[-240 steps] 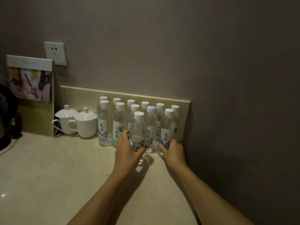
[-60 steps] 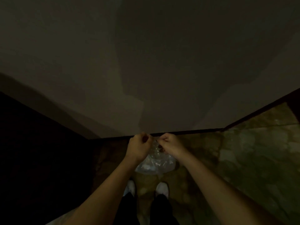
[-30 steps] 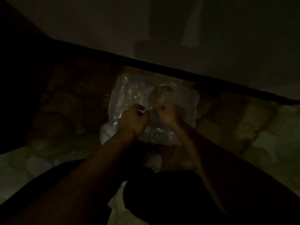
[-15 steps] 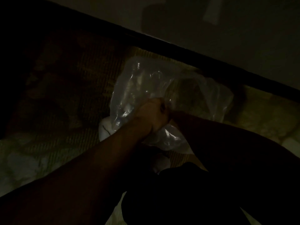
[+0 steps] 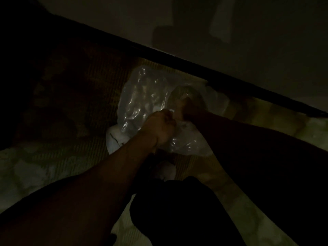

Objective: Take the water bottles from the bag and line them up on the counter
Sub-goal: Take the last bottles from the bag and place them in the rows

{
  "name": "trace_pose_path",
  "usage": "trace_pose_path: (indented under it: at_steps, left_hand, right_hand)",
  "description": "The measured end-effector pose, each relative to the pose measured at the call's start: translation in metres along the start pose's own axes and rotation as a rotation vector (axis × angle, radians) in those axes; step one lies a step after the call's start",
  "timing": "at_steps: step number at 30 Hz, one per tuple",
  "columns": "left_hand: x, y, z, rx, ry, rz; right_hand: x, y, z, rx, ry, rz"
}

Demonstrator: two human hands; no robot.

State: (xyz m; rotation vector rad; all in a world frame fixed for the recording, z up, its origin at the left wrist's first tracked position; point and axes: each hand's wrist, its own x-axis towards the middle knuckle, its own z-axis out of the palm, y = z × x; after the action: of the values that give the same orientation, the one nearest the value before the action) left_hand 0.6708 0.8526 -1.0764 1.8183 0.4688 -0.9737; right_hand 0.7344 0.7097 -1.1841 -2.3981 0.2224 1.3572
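Deeper into the bag [image 5: 142, 96] goes right hand [image 5: 186, 105] (grip unclear); left hand [image 5: 159, 126] still clutches plastic.

The bag's [image 5: 142, 103] mouth is held up by the left hand [image 5: 160, 126], fist clenched on the plastic, and the right hand [image 5: 186, 107] reaches into the opening, filling most of it. Crumpled plastic folds lie close around that wrist. Right behind the bag runs a dark skirting strip [image 5: 230, 77] and the wall [image 5: 248, 32], so nothing can pass on the far side. A white shoe [image 5: 115, 139] touches the bag's near left edge, another shoe [image 5: 166, 170] sits just below. Left of the bag the carpet [image 5: 79, 103] seems bare, though it is too dark to be sure
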Motion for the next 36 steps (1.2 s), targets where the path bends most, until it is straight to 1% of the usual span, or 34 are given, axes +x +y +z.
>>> trace_pose_path:
  at_steps: [3,5,8,10,13,16,20,22,25,29,33,35,36]
  left_hand:
    - [-0.026,0.014,-0.005,-0.098,0.038,-0.064]
    - [-0.04,0.027,-0.009,-0.141,0.051,-0.083]
    - [-0.058,0.05,-0.016,-0.194,0.061,-0.1]
    - [-0.072,0.066,-0.019,-0.195,0.06,-0.106]
    - [-0.1,0.09,-0.025,-0.226,0.053,-0.092]
    - [-0.131,0.107,-0.033,-0.32,0.054,-0.119]
    - [-0.166,0.132,-0.045,-0.405,0.088,-0.185]
    - [-0.184,0.146,-0.052,-0.421,0.097,-0.211]
    - [-0.216,0.162,-0.059,-0.432,0.096,-0.208]
    - [-0.251,0.182,-0.074,-0.481,0.078,-0.235]
    - [-0.282,0.219,-0.094,-0.639,0.065,-0.232]
    - [-0.299,0.242,-0.104,-0.738,0.009,-0.207]
    - [-0.305,0.252,-0.108,-0.823,-0.043,-0.197]
  right_hand:
    - [-0.028,-0.01,-0.016,-0.057,0.079,-0.023]
    - [-0.065,-0.029,-0.038,-0.158,0.116,-0.043]
    - [-0.107,-0.04,-0.069,-0.085,0.094,0.044]
    - [-0.125,-0.042,-0.079,0.005,0.126,0.065]
    - [-0.156,-0.053,-0.086,0.169,0.176,0.026]
    - [-0.193,-0.067,-0.095,0.447,0.131,0.05]
    - [-0.254,-0.088,-0.1,0.849,0.088,0.242]
    - [-0.285,-0.098,-0.101,0.966,0.06,0.29]
    - [-0.33,-0.113,-0.111,1.122,-0.015,0.356]
    - [-0.376,-0.131,-0.131,1.125,-0.006,0.325]
    - [-0.425,-0.146,-0.167,1.125,-0.052,0.198]
    - [-0.448,-0.15,-0.184,1.113,-0.069,0.111]
    - [-0.46,-0.151,-0.192,1.103,-0.074,0.075]
